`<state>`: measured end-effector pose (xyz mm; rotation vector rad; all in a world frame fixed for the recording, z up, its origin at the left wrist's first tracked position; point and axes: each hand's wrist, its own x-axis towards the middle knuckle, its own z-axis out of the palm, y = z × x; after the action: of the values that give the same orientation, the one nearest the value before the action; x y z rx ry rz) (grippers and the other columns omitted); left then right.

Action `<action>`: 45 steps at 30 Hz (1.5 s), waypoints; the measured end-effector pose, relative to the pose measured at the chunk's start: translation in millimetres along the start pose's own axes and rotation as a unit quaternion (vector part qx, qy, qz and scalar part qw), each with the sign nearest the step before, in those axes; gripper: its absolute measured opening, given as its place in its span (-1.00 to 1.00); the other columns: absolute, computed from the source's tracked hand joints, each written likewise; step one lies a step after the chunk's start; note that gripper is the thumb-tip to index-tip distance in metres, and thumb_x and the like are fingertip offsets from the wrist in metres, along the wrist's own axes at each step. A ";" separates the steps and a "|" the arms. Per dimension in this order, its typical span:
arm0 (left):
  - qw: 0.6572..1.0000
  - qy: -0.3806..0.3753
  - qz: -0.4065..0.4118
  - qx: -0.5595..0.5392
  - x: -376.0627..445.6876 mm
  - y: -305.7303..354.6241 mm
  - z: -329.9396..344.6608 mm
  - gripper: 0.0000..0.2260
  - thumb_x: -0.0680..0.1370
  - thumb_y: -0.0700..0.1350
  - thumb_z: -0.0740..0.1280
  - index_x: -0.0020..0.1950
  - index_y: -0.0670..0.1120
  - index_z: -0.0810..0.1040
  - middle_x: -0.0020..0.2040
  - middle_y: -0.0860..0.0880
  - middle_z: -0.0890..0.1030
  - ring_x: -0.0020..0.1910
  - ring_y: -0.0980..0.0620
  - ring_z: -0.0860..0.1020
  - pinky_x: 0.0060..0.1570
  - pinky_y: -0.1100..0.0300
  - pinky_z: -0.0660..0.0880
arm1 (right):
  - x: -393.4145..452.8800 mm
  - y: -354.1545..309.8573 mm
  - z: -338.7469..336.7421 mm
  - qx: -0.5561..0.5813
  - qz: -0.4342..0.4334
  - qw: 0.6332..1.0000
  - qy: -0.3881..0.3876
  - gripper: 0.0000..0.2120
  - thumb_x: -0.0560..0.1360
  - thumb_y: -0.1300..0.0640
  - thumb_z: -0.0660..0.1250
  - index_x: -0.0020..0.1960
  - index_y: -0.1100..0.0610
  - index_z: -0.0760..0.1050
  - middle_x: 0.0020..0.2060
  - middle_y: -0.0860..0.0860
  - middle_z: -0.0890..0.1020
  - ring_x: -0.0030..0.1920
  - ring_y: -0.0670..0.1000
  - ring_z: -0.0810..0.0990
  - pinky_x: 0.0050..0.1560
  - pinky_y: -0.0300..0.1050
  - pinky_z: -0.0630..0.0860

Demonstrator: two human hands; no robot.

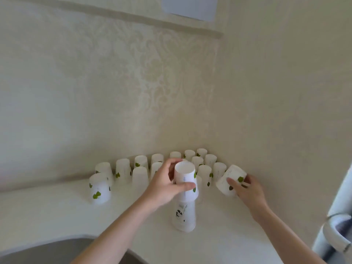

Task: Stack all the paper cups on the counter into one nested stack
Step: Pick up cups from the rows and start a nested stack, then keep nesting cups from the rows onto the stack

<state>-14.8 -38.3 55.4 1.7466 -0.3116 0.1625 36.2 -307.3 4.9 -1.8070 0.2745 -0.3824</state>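
Observation:
Several white paper cups with green leaf prints stand upside down in rows along the wall on the white counter (57, 212). A nested stack of upside-down cups (184, 216) stands in front of them, a panda print on its side. My left hand (165, 184) grips the top cup (185, 175) sitting on that stack. My right hand (247, 189) holds another cup (229, 178), tilted to the left, just right of the stack. One cup (100, 188) stands apart at the left.
A grey sink (47, 252) curves along the bottom left. A white appliance with a handle (337, 231) stands at the right edge. Patterned walls meet in the corner behind the cups.

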 end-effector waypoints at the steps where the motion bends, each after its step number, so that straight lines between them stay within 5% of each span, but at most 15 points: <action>1: 1.000 -0.011 -0.014 0.011 -0.4 -9.5 6.0 -0.43 0.29 -0.16 0.61 0.16 0.18 0.44 0.13 0.19 0.60 0.10 0.31 0.57 0.05 0.34 0.52 | -1.4 -1.3 -3.4 0.029 -0.001 0.999 -0.014 -0.46 0.31 -0.07 0.54 0.22 0.08 0.51 0.08 0.02 0.66 0.03 0.06 0.66 0.04 0.09 0.63; 7: 0.994 -0.049 -0.064 0.069 -4.0 -57.2 15.4 -0.39 0.20 -0.05 0.63 0.17 0.14 0.46 0.14 0.15 0.60 0.16 0.10 0.57 0.12 0.23 0.53 | -25.5 -34.7 2.3 0.202 -0.022 0.967 -0.156 -0.67 0.49 0.13 0.43 0.24 0.10 0.55 0.12 0.07 0.70 0.13 0.06 0.68 0.05 0.02 0.64; 10: 0.994 -0.072 -0.061 0.046 -12.9 -62.2 5.2 -0.17 0.12 0.08 0.67 0.31 0.12 0.39 0.26 0.17 0.54 0.28 0.17 0.50 0.32 0.22 0.41 | -40.6 -51.6 21.8 0.189 -0.056 0.956 -0.217 -0.74 0.50 0.17 0.42 0.18 0.07 0.58 0.06 0.00 0.73 0.09 0.02 0.70 0.05 -0.02 0.64; 12: 0.999 -0.021 -0.034 0.015 -17.0 -57.4 -19.5 -0.17 0.13 0.21 0.62 0.34 0.11 0.42 0.29 0.18 0.53 0.29 0.24 0.49 0.34 0.24 0.36 | -47.8 -56.7 34.3 0.153 -0.082 0.953 -0.247 -0.76 0.49 0.17 0.44 0.15 0.06 0.58 0.04 0.00 0.74 0.08 0.03 0.70 0.05 -0.04 0.64; 14: 0.994 0.109 0.003 0.014 -21.9 -50.6 -59.6 -0.32 0.18 0.28 0.53 0.23 0.07 0.52 0.22 0.14 0.59 0.22 0.24 0.54 0.25 0.26 0.40 | -54.2 -58.2 44.0 0.113 -0.111 0.951 -0.265 -0.69 0.45 0.10 0.48 0.17 0.03 0.58 0.07 0.00 0.72 0.11 0.02 0.69 0.12 0.00 0.61; 18: 0.922 0.321 0.001 0.217 -27.2 -70.6 -144.0 -0.46 0.33 -0.06 0.59 0.24 -0.10 0.49 0.24 -0.10 0.51 0.32 -0.13 0.41 0.24 0.09 0.31 | -63.5 -54.5 57.3 0.036 -0.140 0.950 -0.278 -0.58 0.39 0.04 0.53 0.22 -0.05 0.54 0.09 -0.15 0.69 0.13 -0.20 0.63 0.07 -0.27 0.57; 22: 0.926 0.289 -0.075 0.230 -27.1 -113.3 -173.8 -0.33 0.25 0.07 0.56 0.28 -0.08 0.45 0.19 -0.02 0.50 0.31 -0.14 0.42 0.30 -0.09 0.36 | -67.6 -43.9 67.0 0.004 -0.132 0.947 -0.293 -0.55 0.38 0.10 0.55 0.22 -0.06 0.53 0.07 -0.19 0.69 0.12 -0.24 0.62 -0.02 -0.35 0.58; 26: 0.929 0.301 -0.065 0.203 -13.7 -136.3 -173.8 -0.40 0.35 -0.20 0.57 0.32 -0.17 0.42 0.18 -0.09 0.50 0.21 -0.18 0.49 0.08 0.10 0.40 | -65.5 -30.5 70.3 -0.006 -0.114 0.943 -0.312 -0.50 0.36 0.10 0.56 0.25 -0.09 0.51 0.09 -0.20 0.68 0.15 -0.21 0.62 0.10 -0.22 0.60; 31: 0.928 0.318 -0.099 0.169 -4.5 -138.3 -169.5 -0.48 0.44 -0.20 0.49 0.35 -0.07 0.38 0.23 -0.14 0.53 0.07 -0.13 0.50 0.00 0.05 0.38 | -59.0 -17.2 62.4 -0.017 -0.097 0.932 -0.348 -0.43 0.33 0.14 0.59 0.28 -0.07 0.50 0.15 -0.17 0.66 0.20 -0.15 0.60 0.21 -0.14 0.58; 35: 0.923 0.379 0.005 0.065 -7.4 -88.9 -153.9 -0.44 0.48 -0.20 0.46 0.36 0.12 0.28 0.23 -0.02 0.49 0.21 -0.10 0.54 0.14 0.07 0.46 | -35.6 -15.4 29.3 0.059 -0.074 0.940 -0.328 -0.50 0.39 0.33 0.51 0.26 0.01 0.55 0.19 -0.04 0.65 0.24 -0.02 0.61 0.20 -0.09 0.57; 37: 0.934 0.344 0.093 -0.006 -4.8 -43.3 -130.6 -0.42 0.49 -0.26 0.43 0.32 0.18 0.24 0.22 -0.03 0.50 0.07 0.10 0.59 0.07 0.27 0.52 | -15.9 -12.8 24.2 0.050 -0.074 0.972 -0.218 -0.65 0.45 0.32 0.46 0.17 0.03 0.57 0.18 0.06 0.65 0.21 0.09 0.61 0.10 -0.15 0.57; 39: 0.952 0.263 0.149 -0.039 1.2 -7.0 -96.9 -0.41 0.48 -0.29 0.44 0.34 0.13 0.25 0.16 -0.03 0.56 -0.06 0.20 0.61 -0.04 0.36 0.55 | -1.0 -8.5 33.4 -0.035 -0.057 0.985 -0.158 -0.54 0.40 0.17 0.53 0.25 0.04 0.48 0.20 0.07 0.59 0.20 0.09 0.58 0.09 -0.21 0.52; 42: 0.981 0.125 0.144 -0.034 10.2 11.0 -43.7 -0.36 0.40 -0.12 0.50 0.35 0.19 0.26 0.14 0.05 0.61 0.02 0.18 0.64 0.05 0.24 0.57 | 3.0 -1.1 62.2 -0.117 -0.032 0.975 -0.185 -0.12 0.23 -0.06 0.62 0.44 0.04 0.29 0.28 -0.01 0.50 0.25 0.01 0.50 0.23 -0.08 0.47; 45: 0.995 0.048 0.081 -0.037 14.1 -3.3 -8.3 -0.36 0.32 0.07 0.52 0.28 0.36 0.28 0.23 0.08 0.59 0.18 0.10 0.60 0.25 0.03 0.53 | -2.8 3.1 90.9 -0.110 -0.034 0.980 -0.164 -0.13 0.25 -0.06 0.59 0.45 0.04 0.29 0.24 -0.02 0.50 0.22 -0.02 0.48 0.17 -0.15 0.43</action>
<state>0.1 -31.2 57.9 1.6335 -0.3849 0.3474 69.6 -226.5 -20.1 -2.0663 0.0227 -0.0983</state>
